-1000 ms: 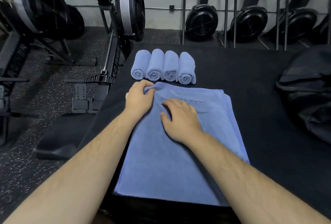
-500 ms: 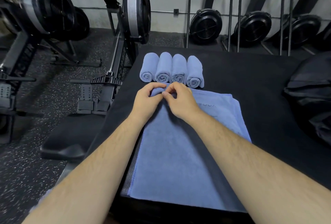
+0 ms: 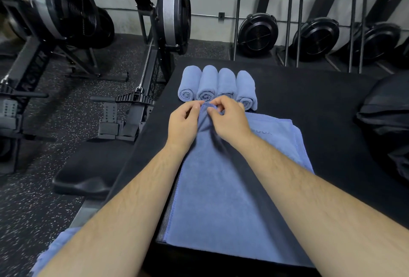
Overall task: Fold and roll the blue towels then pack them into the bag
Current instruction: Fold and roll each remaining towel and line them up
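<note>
1 head-worn wide-angle view, facing forward and down, close above both hands: left hand (image 3: 182,125), right hand (image 3: 229,120) centre-frame.

We see a plain periwinkle-blue towel (image 3: 223,199) with darker blue stitching along its edge, and four rolled towels (image 3: 218,85) in the same blue. The counter (image 3: 321,104) is matte black, the bag (image 3: 389,121) black too. The floor (image 3: 44,199) is dark grey flecked with white. The rowing machine (image 3: 170,15) is black with a grey band.
</note>
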`<state>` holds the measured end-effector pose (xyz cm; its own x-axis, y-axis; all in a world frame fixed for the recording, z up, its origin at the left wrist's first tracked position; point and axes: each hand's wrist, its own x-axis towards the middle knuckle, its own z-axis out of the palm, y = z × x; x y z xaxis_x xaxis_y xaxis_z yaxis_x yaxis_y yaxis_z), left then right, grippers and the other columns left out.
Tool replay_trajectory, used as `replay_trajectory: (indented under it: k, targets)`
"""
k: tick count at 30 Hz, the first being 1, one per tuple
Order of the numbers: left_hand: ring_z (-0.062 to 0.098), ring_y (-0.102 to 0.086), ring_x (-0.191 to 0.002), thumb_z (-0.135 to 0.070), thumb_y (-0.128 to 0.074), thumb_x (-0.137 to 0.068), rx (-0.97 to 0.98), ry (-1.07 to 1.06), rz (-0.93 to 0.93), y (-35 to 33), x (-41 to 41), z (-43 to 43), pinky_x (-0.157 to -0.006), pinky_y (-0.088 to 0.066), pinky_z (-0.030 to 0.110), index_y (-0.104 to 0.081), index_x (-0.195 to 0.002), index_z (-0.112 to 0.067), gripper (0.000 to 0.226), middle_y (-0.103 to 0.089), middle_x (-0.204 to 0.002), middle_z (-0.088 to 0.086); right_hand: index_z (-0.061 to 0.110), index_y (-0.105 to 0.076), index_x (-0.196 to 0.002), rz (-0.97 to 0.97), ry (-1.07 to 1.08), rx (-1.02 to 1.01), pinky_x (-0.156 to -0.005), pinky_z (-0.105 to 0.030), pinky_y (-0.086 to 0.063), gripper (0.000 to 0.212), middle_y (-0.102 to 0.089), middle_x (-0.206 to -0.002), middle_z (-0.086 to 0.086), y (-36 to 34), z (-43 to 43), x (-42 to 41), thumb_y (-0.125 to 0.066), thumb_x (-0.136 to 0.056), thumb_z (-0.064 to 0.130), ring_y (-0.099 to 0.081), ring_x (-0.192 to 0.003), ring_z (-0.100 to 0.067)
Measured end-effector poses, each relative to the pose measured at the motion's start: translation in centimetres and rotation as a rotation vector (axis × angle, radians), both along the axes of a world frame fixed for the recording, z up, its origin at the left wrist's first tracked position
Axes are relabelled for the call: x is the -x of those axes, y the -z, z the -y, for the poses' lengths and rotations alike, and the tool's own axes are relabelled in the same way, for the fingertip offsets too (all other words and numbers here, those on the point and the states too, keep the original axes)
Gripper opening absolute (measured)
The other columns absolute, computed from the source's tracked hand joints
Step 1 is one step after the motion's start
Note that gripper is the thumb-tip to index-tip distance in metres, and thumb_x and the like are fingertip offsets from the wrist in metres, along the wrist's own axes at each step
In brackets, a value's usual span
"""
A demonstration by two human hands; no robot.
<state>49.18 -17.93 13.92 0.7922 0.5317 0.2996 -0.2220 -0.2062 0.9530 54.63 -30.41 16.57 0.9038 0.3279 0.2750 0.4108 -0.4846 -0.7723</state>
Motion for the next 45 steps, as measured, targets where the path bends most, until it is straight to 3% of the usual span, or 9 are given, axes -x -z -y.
replay_trajectory:
  k: [6,11,17,19,21,24,28,38,45]
  targets:
    - [0.005,-0.068,-0.096,-0.002,-0.050,-0.099,-0.055,-0.062,-0.103,0.7,-0.6,-0.6,-0.091,-0.053,0.021,-0.073,-0.114,-0.011,0.029,-0.074,-0.103,-0.004,0.036,-0.059,-0.082,-0.078,0.044,0.034,-0.096,-0.041,-0.050,0.011,-0.065,-0.091,0.008,0.8,-0.2,-0.9,-0.056,-0.090,0.029,-0.054,-0.108,-0.016]
    - [0.018,-0.059,-0.117,-0.020,-0.064,-0.093,-0.248,-0.082,-0.296,1.7,-2.0,-0.6,-0.097,-0.048,0.030,-0.064,-0.129,-0.012,0.036,-0.068,-0.112,-0.004,0.037,-0.060,-0.079,-0.092,0.016,0.047,-0.092,-0.042,-0.052,0.017,-0.066,-0.084,0.013,1.8,0.7,-1.3,-0.061,-0.091,0.025,-0.057,-0.107,-0.018]
    - [0.039,-0.045,-0.114,-0.014,-0.057,-0.092,-0.455,-0.179,-0.447,1.3,-2.9,0.0,-0.067,-0.025,0.023,-0.056,-0.082,-0.006,0.013,-0.059,-0.108,0.020,0.037,-0.065,-0.080,-0.079,-0.013,0.005,-0.089,-0.041,-0.054,0.013,-0.069,-0.082,0.013,2.6,0.8,-1.5,-0.066,-0.090,0.029,-0.061,-0.102,-0.019]
    - [0.031,-0.042,-0.122,-0.018,-0.056,-0.094,-0.495,-0.147,-0.472,1.4,-3.1,0.0,-0.078,-0.035,0.025,-0.067,-0.094,-0.012,0.013,-0.059,-0.120,0.009,0.038,-0.064,-0.078,-0.069,-0.008,0.004,-0.090,-0.041,-0.053,0.015,-0.069,-0.082,0.014,2.7,0.7,-1.4,-0.066,-0.090,0.028,-0.060,-0.102,-0.019]
    - [0.027,-0.052,-0.115,-0.024,-0.056,-0.092,-0.505,-0.122,-0.428,1.7,-3.2,-0.4,-0.078,-0.039,0.027,-0.073,-0.096,-0.025,0.018,-0.067,-0.109,-0.002,0.038,-0.063,-0.077,-0.063,0.000,-0.001,-0.090,-0.042,-0.053,0.016,-0.069,-0.082,0.015,2.8,0.7,-1.4,-0.065,-0.090,0.029,-0.060,-0.102,-0.020]
    - [0.013,-0.062,-0.096,-0.029,-0.058,-0.092,-0.344,-0.055,-0.319,1.3,-2.4,-0.3,-0.076,-0.047,0.028,-0.067,-0.092,-0.036,0.011,-0.070,-0.091,-0.014,0.039,-0.062,-0.078,-0.046,-0.006,-0.034,-0.090,-0.043,-0.053,0.015,-0.068,-0.081,0.015,2.7,0.7,-1.3,-0.063,-0.090,0.030,-0.060,-0.103,-0.021]
    - [-0.003,-0.060,-0.077,-0.006,-0.065,-0.090,-0.087,0.003,-0.127,0.3,-1.0,0.0,-0.075,-0.047,0.012,-0.066,-0.102,-0.030,0.027,-0.068,-0.093,-0.013,0.039,-0.063,-0.084,-0.012,-0.014,-0.070,-0.089,-0.041,-0.053,0.011,-0.069,-0.084,0.014,2.5,0.6,-1.5,-0.061,-0.092,0.032,-0.061,-0.102,-0.019]
    - [0.022,-0.071,-0.109,0.000,-0.069,-0.086,0.243,0.087,-0.104,0.3,-0.9,-1.1,-0.101,-0.054,0.040,-0.073,-0.111,-0.018,0.031,-0.075,-0.110,0.008,0.038,-0.060,-0.083,-0.031,0.007,-0.077,-0.088,-0.036,-0.052,0.013,-0.067,-0.084,0.013,1.9,-0.2,-1.5,-0.063,-0.093,0.032,-0.060,-0.101,-0.019]
    - [0.014,-0.071,-0.094,-0.001,-0.066,-0.087,0.293,0.128,-0.117,-0.5,-0.4,-0.6,-0.082,-0.055,0.025,-0.076,-0.107,-0.014,0.026,-0.077,-0.105,0.008,0.034,-0.063,-0.084,-0.047,0.028,-0.075,-0.090,-0.041,-0.052,0.009,-0.067,-0.080,0.013,1.7,-0.6,-1.3,-0.066,-0.091,0.038,-0.059,-0.100,-0.017]
